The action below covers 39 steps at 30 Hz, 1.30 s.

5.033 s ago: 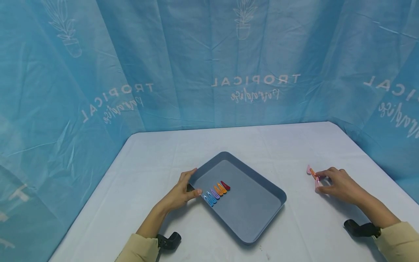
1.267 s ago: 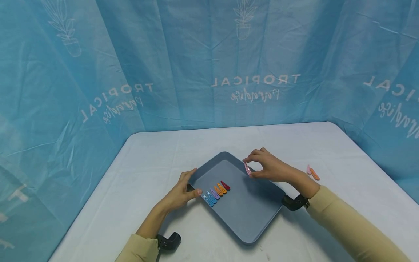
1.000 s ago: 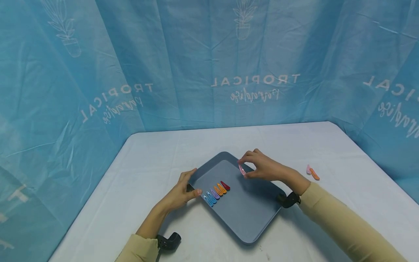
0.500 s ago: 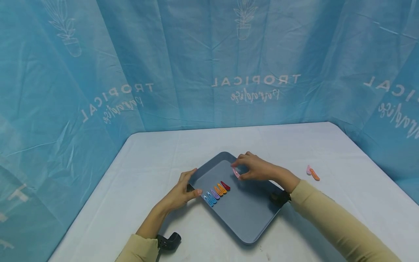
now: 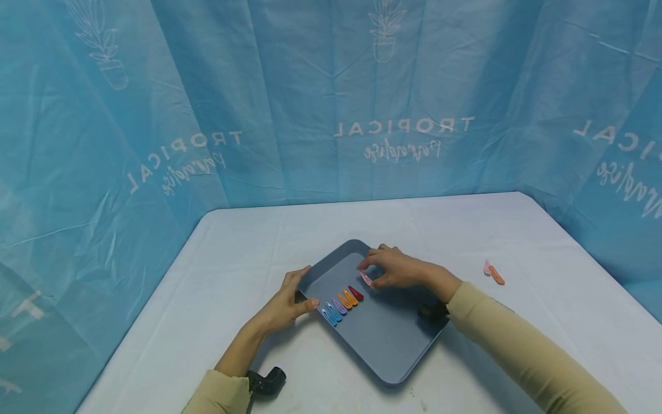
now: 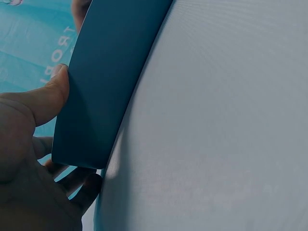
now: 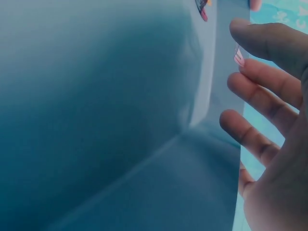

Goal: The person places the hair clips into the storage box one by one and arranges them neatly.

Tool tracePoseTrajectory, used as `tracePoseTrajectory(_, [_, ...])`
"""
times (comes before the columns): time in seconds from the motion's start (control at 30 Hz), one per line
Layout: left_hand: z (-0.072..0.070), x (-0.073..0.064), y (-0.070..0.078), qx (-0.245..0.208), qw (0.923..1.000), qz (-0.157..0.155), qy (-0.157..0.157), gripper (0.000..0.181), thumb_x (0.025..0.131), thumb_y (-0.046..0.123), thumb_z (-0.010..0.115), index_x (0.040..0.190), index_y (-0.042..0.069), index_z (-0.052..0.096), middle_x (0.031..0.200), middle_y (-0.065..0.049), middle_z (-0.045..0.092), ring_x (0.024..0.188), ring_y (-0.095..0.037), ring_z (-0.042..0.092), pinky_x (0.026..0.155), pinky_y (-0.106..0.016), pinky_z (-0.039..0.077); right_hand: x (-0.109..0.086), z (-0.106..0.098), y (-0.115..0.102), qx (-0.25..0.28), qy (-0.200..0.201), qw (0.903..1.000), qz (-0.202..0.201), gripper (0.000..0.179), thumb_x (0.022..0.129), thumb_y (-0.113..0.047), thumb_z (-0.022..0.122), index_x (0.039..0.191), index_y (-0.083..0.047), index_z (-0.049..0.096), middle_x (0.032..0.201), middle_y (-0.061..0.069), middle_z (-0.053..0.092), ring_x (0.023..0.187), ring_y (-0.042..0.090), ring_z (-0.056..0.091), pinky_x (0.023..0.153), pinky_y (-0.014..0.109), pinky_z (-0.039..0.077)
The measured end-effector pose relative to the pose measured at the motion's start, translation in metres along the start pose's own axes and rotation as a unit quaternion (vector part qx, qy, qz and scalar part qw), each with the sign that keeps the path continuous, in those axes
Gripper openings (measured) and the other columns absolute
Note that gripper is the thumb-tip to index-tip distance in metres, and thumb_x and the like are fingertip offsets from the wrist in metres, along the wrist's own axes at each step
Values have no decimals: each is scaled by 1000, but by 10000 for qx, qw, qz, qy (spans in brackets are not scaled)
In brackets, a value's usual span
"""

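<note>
A grey-blue rectangular tray (image 5: 385, 345) stands turned cornerwise on the table. My left hand (image 5: 283, 305) grips its left corner; in the left wrist view, the thumb lies at the rim and the fingers bend round the corner. Inside, near that corner, snap hair clips lie in a slanting row: two blue clips (image 5: 328, 318), one purple clip (image 5: 339, 306), two orange clips (image 5: 347, 299) and a red clip (image 5: 356, 293) at the end. Just beyond the red one, my right hand (image 5: 395, 270) pinches a pink hair clip (image 7: 238, 57) between thumb and forefinger, low over the tray.
To the right of the tray, a light pink clip (image 5: 487, 268) and an orange clip (image 5: 497, 275) lie together on the white tablecloth (image 5: 248, 247). Blue printed curtain (image 5: 289, 103) closes off the back and sides. Each wrist wears a black camera (image 5: 266, 382).
My right hand picked up the pink clip from the right of the table and carried it left over the tray, lowering it toward the red clip. My left hand has stayed put.
</note>
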State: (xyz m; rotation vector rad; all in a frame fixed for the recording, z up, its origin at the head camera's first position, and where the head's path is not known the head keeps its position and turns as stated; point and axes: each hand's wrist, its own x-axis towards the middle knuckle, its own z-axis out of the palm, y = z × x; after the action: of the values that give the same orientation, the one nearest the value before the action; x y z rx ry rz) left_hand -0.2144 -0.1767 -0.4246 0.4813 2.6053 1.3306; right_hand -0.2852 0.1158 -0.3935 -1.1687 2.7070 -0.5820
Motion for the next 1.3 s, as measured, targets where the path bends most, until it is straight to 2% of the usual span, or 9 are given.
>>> tracePoseTrajectory(0.23, [0,1,-1,-4,10000,-16,8,84,87,27,68,152,12,16,150,-16,19,143,-38,16,112,-61,19,5,6,-2,-59,-240,9997,-12,43,82,-23,71,124,-17,63,125,0,59,112,22,44,95,51,34])
tracePoseTrajectory(0.53, [0,3,-2,0,10000,-26,-33,83,88,28,66,152,12,16,150,-17,18,142,-40,17,111,-61,20,8,9,-6,-241,-348,9991,58,45,82,-25,72,126,-20,62,128,0,58,119,25,44,101,57,29])
tracePoseTrajectory(0.8, [0,2,-2,54,10000,59,-6,81,89,27,65,152,11,16,150,-18,19,142,-40,17,111,-61,21,9,11,-7,-555,-407,9976,22,45,81,-29,73,124,-23,63,126,-2,59,117,24,45,97,54,32])
tracePoseTrajectory(1.3, [2,2,0,-23,9999,-146,60,82,88,27,67,152,14,17,150,-15,19,143,-38,17,112,-60,20,10,14,-7,-900,-459,9949,-28,46,81,-34,73,125,-26,62,124,-4,59,114,18,48,94,52,35])
